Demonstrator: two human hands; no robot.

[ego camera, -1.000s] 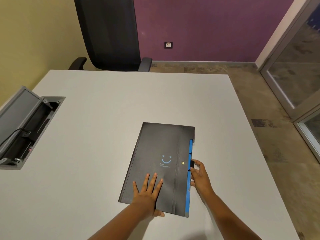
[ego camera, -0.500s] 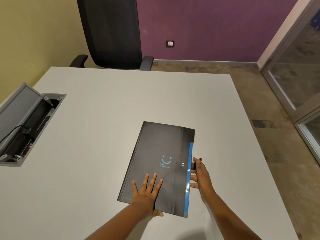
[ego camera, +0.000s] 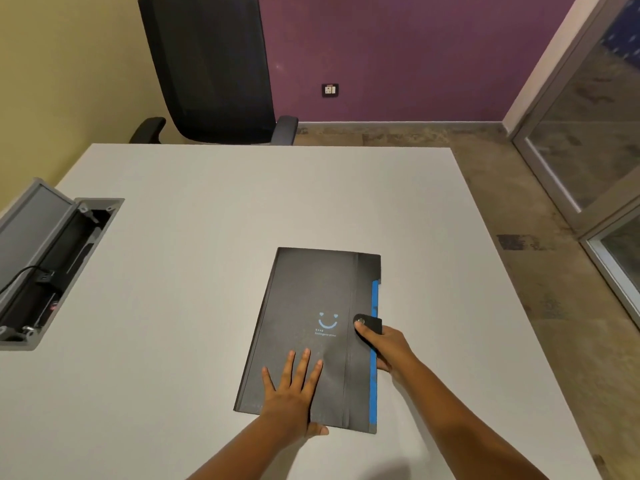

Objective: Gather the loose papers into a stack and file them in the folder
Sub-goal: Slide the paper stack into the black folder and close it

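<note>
From the head camera I see the closed black card folder with a blue smiley print (ego camera: 311, 327) lying on the white table (ego camera: 173, 271). My left hand (ego camera: 289, 400) presses flat on it, fingers spread. My right hand (ego camera: 384, 344) thumbs its black snap tab (ego camera: 369, 323) down onto the cover.
</note>
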